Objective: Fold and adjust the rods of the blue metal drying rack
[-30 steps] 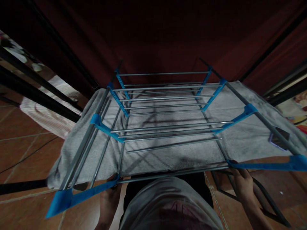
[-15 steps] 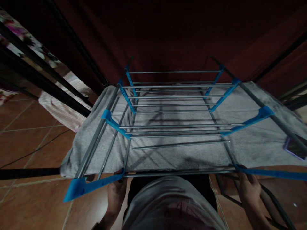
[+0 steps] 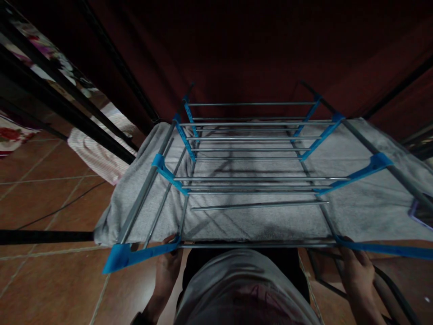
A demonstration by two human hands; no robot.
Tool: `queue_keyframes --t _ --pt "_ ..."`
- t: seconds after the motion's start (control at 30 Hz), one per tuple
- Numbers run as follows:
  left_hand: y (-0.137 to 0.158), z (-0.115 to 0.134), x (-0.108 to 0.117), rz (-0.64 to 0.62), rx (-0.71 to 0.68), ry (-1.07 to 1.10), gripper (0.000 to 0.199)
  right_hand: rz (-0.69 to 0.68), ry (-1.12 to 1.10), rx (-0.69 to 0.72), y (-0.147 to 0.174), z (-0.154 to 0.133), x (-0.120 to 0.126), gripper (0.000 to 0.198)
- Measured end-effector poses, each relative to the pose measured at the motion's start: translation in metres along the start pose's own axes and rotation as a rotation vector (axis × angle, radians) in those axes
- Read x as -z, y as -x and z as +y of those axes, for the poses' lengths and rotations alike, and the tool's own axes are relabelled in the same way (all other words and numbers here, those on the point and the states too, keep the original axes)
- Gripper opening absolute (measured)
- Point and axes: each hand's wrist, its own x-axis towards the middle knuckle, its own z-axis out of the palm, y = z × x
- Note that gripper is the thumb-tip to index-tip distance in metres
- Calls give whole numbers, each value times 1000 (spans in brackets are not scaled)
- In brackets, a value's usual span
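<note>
A clothes drying rack of grey metal tubes and blue plastic brackets stands in front of me, its rods [image 3: 253, 179] running crosswise. My left hand [image 3: 168, 259] is closed around the near left blue bracket [image 3: 145, 253], close to its inner end. On the other side, my right hand [image 3: 356, 266] grips the near right blue bracket [image 3: 389, 248], where it meets the front rod. One rod [image 3: 260, 206] lies slightly slanted, its right end sticking out past the side tube. Beneath the rack spreads a grey cloth [image 3: 216, 228].
Dark red fabric [image 3: 243, 58] hangs behind the rack. Black bars [image 3: 64, 106] cross the left side above a pale striped cloth [image 3: 101, 149]. A purple-edged dark object [image 3: 421, 214] lies at the right. Tiled floor [image 3: 50, 194] and a thin cable [image 3: 67, 205] show at left.
The whole view has shifted a little, so rack, cloth and bars appear slightly farther right. Both hands keep their hold on the near brackets.
</note>
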Motion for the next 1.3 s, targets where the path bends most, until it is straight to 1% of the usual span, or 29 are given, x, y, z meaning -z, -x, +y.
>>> queue_keyframes --t 0.07,0.17,0.23,0.37,0.5,0.6,0.73,0.83,0.9,0.97,1.0,1.03,1.1,1.13,1.2,1.23,1.3 --pt "2 -3 1 -15 10 73 43 11 -12 -37 2 -2 0 58" --pt "9 -4 5 -87 51 133 46 22 -11 -69 4 -4 0 60" --pt "13 -5 8 -95 43 84 45 31 -19 -63 4 -3 -1 57" --pt "15 -11 10 -50 4 -27 44 49 -45 -42 1 5 -2 54" --pt "7 -23 9 -77 -1 -74 44 61 -65 -31 -1 14 -4 54" --pt "3 -28 9 -101 -5 -93 43 61 -65 -27 -2 14 -4 50" --pt "3 -24 10 -153 29 -56 44 41 -75 -29 0 7 -4 47" --pt "8 -18 10 -144 68 32 51 31 -77 -16 5 2 -6 53" --pt "15 -13 13 -110 115 25 47 5 -67 1 9 3 -7 57" --pt "23 -6 18 -122 153 -70 36 -36 -48 -10 12 6 -8 58" --pt "27 0 21 -167 161 -146 30 -51 -43 -25 14 9 -8 58" --pt "31 7 23 -246 160 -222 25 -65 -48 -40 16 11 -8 58" --pt "35 26 25 -437 126 -330 25 -97 -82 -61 19 12 -9 57" --pt "36 37 23 -526 82 -348 27 -115 -106 -62 21 12 -11 58" --pt "33 61 16 -664 -75 -329 27 -144 -151 -58 24 10 -15 59" --pt "30 72 11 -705 -175 -321 26 -149 -175 -56 26 9 -17 60" --pt "20 94 -3 -736 -359 -345 25 -161 -226 -64 31 11 -21 60"
